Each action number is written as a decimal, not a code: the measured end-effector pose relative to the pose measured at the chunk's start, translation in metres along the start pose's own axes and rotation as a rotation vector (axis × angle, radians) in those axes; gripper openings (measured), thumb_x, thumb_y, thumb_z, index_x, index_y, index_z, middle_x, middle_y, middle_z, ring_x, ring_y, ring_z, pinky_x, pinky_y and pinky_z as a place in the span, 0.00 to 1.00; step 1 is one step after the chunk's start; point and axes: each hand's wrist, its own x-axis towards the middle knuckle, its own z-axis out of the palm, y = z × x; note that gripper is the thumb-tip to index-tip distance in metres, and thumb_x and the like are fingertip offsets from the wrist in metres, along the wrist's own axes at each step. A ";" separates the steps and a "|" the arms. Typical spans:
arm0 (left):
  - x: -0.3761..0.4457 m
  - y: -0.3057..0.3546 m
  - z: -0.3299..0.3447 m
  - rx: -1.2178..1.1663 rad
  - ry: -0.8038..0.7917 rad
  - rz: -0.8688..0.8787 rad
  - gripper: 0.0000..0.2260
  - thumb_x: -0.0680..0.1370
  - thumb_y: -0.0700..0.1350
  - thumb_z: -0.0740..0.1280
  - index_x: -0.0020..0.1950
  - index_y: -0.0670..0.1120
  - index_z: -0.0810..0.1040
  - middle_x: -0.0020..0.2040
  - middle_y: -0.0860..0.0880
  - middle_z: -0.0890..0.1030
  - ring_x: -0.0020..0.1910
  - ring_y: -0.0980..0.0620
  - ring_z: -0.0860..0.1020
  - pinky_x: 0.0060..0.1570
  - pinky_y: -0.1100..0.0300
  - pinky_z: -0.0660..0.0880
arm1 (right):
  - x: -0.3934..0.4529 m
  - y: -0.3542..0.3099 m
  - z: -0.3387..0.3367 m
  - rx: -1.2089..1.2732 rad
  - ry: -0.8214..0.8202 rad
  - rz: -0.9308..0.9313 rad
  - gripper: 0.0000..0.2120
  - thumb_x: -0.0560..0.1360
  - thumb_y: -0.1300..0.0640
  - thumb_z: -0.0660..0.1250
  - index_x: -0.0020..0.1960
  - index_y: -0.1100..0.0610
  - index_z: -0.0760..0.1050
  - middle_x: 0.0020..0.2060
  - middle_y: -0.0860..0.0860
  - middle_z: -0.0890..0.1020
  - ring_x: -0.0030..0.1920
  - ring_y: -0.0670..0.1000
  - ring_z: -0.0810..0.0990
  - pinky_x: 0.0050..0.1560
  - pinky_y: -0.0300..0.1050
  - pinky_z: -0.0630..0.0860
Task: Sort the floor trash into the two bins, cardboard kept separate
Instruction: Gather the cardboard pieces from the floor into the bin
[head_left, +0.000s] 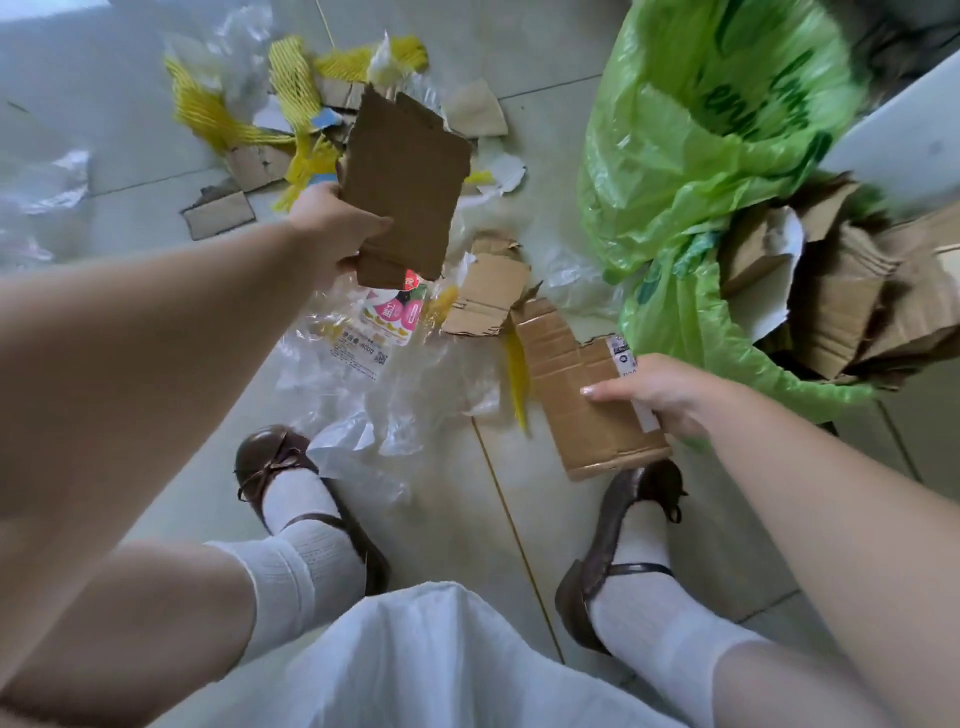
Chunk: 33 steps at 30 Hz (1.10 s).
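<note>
Down near the feet, two brown shoes (291, 499) stand on the tiled floor (452, 525), a white skirt (441, 660) at the bottom edge. The right hand (670, 392) pinches a creased cardboard piece with a label (582, 405), held low above the floor. Just beyond it, clear plastic wrap (363, 374) and a printed wrapper (387, 322) lie flat. The left hand (337, 228) grips a darker torn cardboard sheet (405, 182), raised over the pile. Farther out lie yellow foam netting (249, 104) and cardboard scraps (218, 210). At right, a green bag-lined bin (727, 130) gapes beside a bin stuffed with cardboard (852, 301).
</note>
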 end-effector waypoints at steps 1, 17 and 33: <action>0.000 0.004 -0.009 0.018 0.001 0.016 0.18 0.72 0.40 0.71 0.61 0.44 0.75 0.58 0.44 0.80 0.54 0.47 0.80 0.50 0.46 0.79 | -0.002 -0.009 -0.003 -0.031 -0.005 -0.005 0.09 0.71 0.59 0.73 0.50 0.59 0.79 0.45 0.56 0.84 0.44 0.54 0.83 0.42 0.47 0.80; 0.049 0.094 -0.034 -0.066 0.006 0.119 0.12 0.74 0.37 0.69 0.54 0.48 0.73 0.54 0.47 0.81 0.52 0.51 0.81 0.49 0.52 0.80 | 0.117 -0.084 0.052 0.077 0.314 -0.133 0.16 0.68 0.49 0.74 0.50 0.58 0.78 0.52 0.56 0.82 0.52 0.58 0.81 0.58 0.49 0.76; 0.084 -0.006 -0.063 -0.233 0.043 -0.032 0.17 0.75 0.37 0.68 0.63 0.43 0.73 0.56 0.45 0.80 0.53 0.49 0.81 0.49 0.50 0.80 | 0.162 -0.089 0.088 0.290 0.313 -0.216 0.21 0.60 0.52 0.77 0.50 0.57 0.77 0.46 0.55 0.83 0.46 0.58 0.83 0.51 0.59 0.80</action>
